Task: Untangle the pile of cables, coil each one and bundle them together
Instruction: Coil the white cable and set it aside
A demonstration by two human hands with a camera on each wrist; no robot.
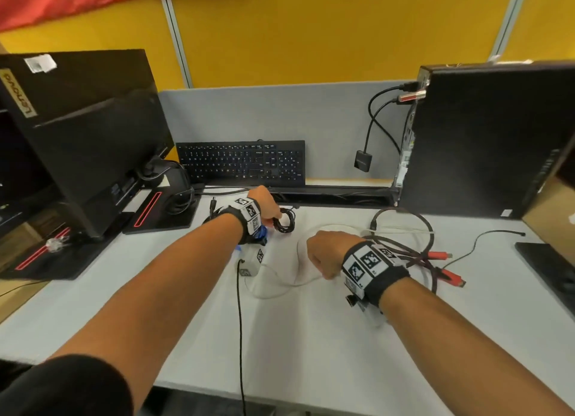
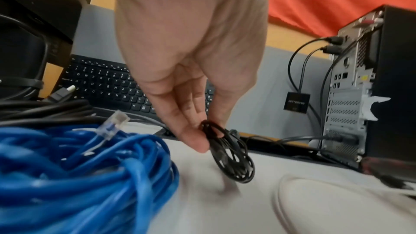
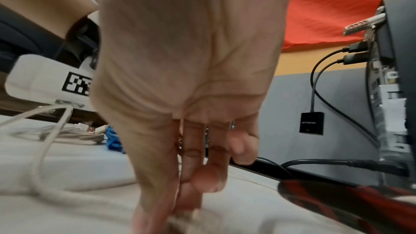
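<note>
- Head view: left hand (image 1: 264, 204) is out near the far edge of the surface (image 1: 311, 353), holding a small black coil (image 1: 284, 221) at its fingertips, just above or on the surface; contact cannot be told. A blue cable bundle (image 1: 261, 233) lies just beside that wrist.
- Head view: right hand (image 1: 325, 253) sits mid-surface, fingers curled, knuckles up, on a loose white cable (image 1: 280, 288) that loops around it. The red-plugged cables (image 1: 435, 260) lie tangled toward the right edge. One thin black cable (image 1: 240, 322) runs off the near edge.
- Left wrist view: fingers (image 2: 191, 131) and thumb pinch the top of the black coil (image 2: 231, 156), which hangs from them upright with its turns fairly neat. The blue cable bundle (image 2: 78, 175), clear plug on top, fills the near left.
- Right wrist view: fingers (image 3: 171, 184) point down, pressed together at the surface. The tips are blurred, so whether they actually pinch the white cable (image 3: 42, 157) cannot be told.
- Judgement: one coil done, white and red-plugged cables still loose; bundling not begun.
- Risk: the black coil is unsecured, and a loose pinch or careless set-down could let its turns spring open.
- Risk: pulling the white cable while it crosses the red-plugged cables could tighten the tangle or drag plugs across the surface.
- Risk: the thin black cable over the near edge could slide off.
</note>
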